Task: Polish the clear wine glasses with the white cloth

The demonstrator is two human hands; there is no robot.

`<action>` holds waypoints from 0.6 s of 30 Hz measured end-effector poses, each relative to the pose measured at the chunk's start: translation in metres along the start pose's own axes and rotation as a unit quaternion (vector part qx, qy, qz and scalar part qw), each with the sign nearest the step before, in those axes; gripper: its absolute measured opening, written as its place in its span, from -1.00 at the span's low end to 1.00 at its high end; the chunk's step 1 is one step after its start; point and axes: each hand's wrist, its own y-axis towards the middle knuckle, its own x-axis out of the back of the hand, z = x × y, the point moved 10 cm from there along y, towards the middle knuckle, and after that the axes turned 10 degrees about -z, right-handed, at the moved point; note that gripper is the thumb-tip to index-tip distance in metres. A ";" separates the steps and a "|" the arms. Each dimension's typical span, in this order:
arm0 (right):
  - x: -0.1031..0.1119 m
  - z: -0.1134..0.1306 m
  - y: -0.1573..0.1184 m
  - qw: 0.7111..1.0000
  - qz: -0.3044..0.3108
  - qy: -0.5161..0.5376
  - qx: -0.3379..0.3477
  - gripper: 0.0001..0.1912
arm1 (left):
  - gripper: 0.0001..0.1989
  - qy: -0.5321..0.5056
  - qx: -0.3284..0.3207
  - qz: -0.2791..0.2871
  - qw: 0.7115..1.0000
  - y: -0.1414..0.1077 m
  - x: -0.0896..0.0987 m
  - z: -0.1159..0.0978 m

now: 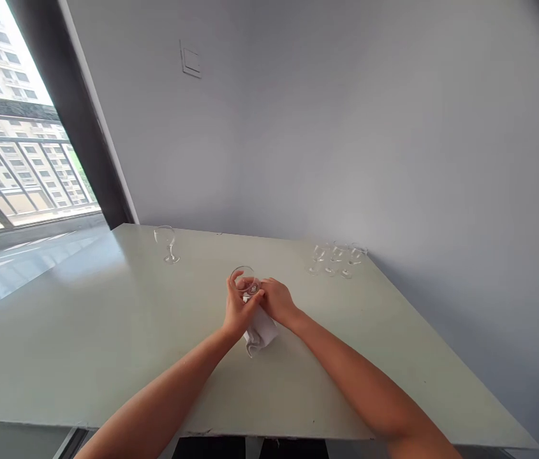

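Note:
My left hand is closed around the bowl of a clear stemmed glass, whose round rim tips toward me. Against it, my right hand is closed on a white cloth near the lower part of the glass. The cloth hangs below both hands and its end comes down at the tabletop. My fingers and the cloth hide the stem and foot of the glass.
A single stemmed glass stands upright at the back left of the pale table. Several more stemmed glasses are grouped at the back right. Grey walls border the table behind and to the right; a window is at left.

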 end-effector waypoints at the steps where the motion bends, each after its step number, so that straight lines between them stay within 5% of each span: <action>1: -0.007 -0.008 0.003 1.000 0.004 -0.004 -0.022 -0.81 | -0.44 0.021 -0.005 0.011 1.000 -0.001 -0.003 0.003; 5: -0.017 -0.062 0.015 0.992 -0.014 -0.024 -0.119 -0.77 | -0.36 0.203 -0.014 0.083 0.976 -0.007 -0.018 0.031; 10: -0.010 -0.148 0.022 0.966 -0.041 -0.051 -0.251 -0.72 | -0.53 0.340 -0.070 0.211 0.914 -0.025 -0.043 0.052; 18: -0.003 -0.210 0.028 0.942 -0.080 -0.036 -0.325 -0.74 | -0.70 0.283 -0.050 0.192 0.938 -0.022 -0.038 0.052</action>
